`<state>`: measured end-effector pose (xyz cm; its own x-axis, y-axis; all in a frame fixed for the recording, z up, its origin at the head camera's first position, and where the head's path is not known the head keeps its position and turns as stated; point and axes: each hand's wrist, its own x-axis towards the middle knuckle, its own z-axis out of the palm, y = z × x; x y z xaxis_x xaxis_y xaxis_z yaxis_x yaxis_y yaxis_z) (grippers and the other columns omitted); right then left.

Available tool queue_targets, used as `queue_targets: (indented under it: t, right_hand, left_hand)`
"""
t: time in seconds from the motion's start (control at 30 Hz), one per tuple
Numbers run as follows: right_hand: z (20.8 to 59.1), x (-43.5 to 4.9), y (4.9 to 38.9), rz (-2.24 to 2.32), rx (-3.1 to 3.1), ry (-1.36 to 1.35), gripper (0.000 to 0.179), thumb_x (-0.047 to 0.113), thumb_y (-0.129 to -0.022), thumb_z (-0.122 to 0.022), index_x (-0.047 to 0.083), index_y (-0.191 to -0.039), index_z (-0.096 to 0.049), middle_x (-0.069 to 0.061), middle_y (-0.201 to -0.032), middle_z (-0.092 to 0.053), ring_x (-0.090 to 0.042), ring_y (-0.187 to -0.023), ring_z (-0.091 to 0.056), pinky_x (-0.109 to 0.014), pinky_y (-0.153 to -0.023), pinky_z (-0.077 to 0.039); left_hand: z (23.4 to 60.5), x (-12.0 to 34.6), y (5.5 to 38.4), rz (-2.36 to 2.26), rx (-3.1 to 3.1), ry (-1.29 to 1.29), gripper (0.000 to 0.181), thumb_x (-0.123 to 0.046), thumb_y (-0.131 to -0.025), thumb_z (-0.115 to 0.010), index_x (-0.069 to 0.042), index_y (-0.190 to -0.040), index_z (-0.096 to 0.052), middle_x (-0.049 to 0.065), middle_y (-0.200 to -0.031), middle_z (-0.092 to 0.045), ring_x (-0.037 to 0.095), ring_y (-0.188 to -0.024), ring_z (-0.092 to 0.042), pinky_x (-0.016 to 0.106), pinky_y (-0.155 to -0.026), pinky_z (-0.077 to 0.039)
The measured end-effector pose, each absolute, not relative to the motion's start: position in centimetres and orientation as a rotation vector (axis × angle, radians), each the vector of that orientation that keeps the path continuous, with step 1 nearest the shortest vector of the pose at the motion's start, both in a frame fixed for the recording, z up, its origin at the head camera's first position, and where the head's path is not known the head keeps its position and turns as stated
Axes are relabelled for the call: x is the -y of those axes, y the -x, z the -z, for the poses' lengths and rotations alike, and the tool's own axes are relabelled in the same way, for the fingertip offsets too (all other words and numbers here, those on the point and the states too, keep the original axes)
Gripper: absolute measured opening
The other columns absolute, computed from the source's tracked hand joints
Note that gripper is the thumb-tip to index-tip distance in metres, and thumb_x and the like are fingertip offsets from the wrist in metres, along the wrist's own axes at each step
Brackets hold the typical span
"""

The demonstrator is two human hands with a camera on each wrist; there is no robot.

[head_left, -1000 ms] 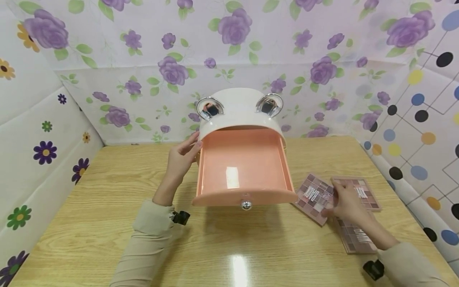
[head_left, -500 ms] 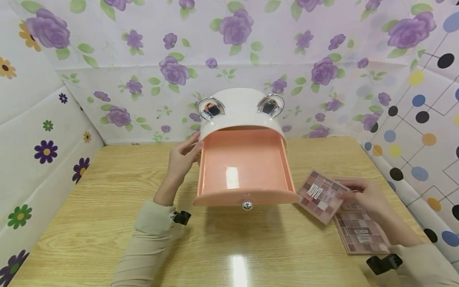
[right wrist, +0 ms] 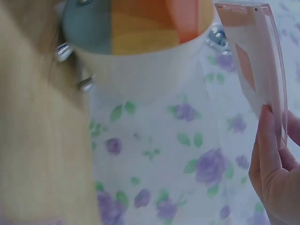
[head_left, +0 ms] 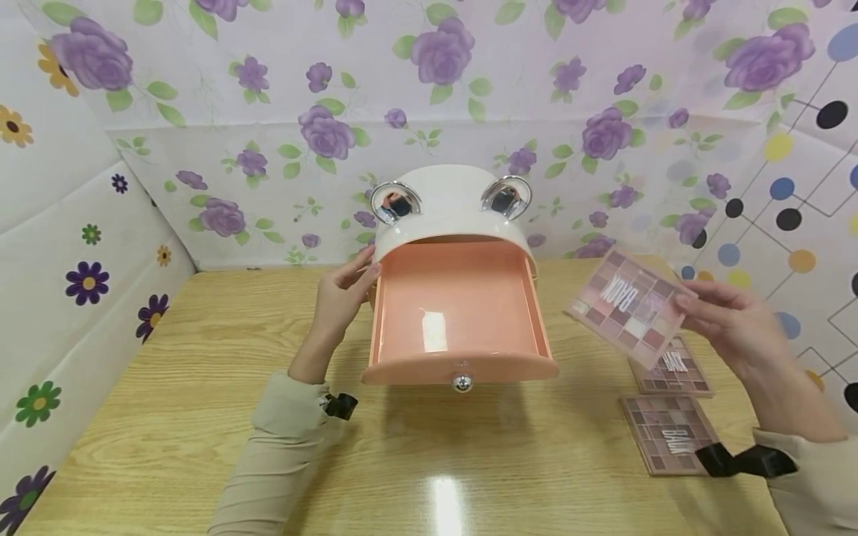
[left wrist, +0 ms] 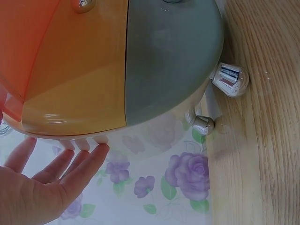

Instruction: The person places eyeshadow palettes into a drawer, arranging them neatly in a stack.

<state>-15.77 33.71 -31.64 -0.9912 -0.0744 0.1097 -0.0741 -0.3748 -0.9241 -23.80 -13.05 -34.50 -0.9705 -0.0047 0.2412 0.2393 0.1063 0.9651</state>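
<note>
A white drawer box (head_left: 442, 197) with chrome frog-like eyes stands at the back of the table. Its pink top drawer (head_left: 459, 368) is pulled out, nothing inside. My left hand (head_left: 340, 296) touches the box's left side, fingers fairly straight with the tips on the white wall in the left wrist view. A yellow drawer (left wrist: 79, 79) and a green drawer (left wrist: 173, 61) show shut there. To the right of the box, my right hand (head_left: 740, 327) pinches an eyeshadow palette (head_left: 626, 305) by its edge, raised above the table and tilted. Its clear lid shows in the right wrist view.
Two more eyeshadow palettes lie at the right: one (head_left: 673, 368) partly behind the held one, another (head_left: 670, 439) nearer the front. Flowered cloth (head_left: 322, 141) hangs behind the wooden table (head_left: 221, 357), and a dotted cloth (head_left: 791, 260) hangs at the right.
My right hand has picked up the leftmost palette and lifted it up and to the right, off the table. My left hand, the box and the open drawer stay put.
</note>
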Motion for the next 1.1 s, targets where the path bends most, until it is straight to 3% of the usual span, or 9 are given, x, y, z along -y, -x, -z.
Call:
queue_targets:
  t: [0.3,0.67,0.9,1.1]
  right_hand:
    - [27.3,-29.4,17.4,2.467,-2.023,0.271,0.024,-0.008,-0.085,-0.057,0.004,-0.1,-0.07,-0.005,-0.091,-0.067,-0.015,-0.079,-0.064,-0.023,-0.069,-0.053]
    - [26.3,-24.3,19.0,2.32,-2.217,0.422,0.019,-0.003,-0.08,-0.066,0.003,-0.097,-0.069,-0.003,-0.085,-0.067,-0.014,-0.07,-0.063,-0.024,-0.066,-0.054]
    - [25.6,-21.0,19.6,1.99,-2.463,0.358,0.024,0.013,-0.081,-0.07,0.008,-0.104,-0.067,0.003,-0.088,-0.067,-0.013,-0.08,-0.061,-0.022,-0.076,-0.048]
    - [25.9,-18.6,20.1,1.969,-2.519,0.414,0.023,0.003,-0.079,-0.07,0.0,-0.102,-0.067,0.001,-0.085,-0.067,-0.015,-0.077,-0.063,-0.026,-0.073,-0.052]
  left_hand:
    - [34.5,13.0,23.9,1.979,2.185,0.246,0.041,-0.019,-0.088,-0.061,-0.01,-0.128,-0.054,0.011,-0.124,-0.055,0.017,-0.104,-0.057,0.019,-0.066,-0.052]
    - [34.5,13.0,23.7,2.007,2.16,0.251,0.042,-0.018,-0.088,-0.06,-0.009,-0.128,-0.054,0.011,-0.125,-0.054,0.018,-0.105,-0.057,0.021,-0.068,-0.053]
    - [34.5,13.0,23.7,2.015,2.153,0.245,0.042,-0.018,-0.088,-0.061,-0.008,-0.128,-0.054,0.012,-0.124,-0.055,0.014,-0.101,-0.058,0.024,-0.07,-0.054]
    - [34.5,12.9,23.7,2.02,2.142,0.241,0.041,-0.018,-0.088,-0.061,-0.008,-0.127,-0.054,0.012,-0.123,-0.055,0.012,-0.099,-0.058,0.022,-0.069,-0.054]
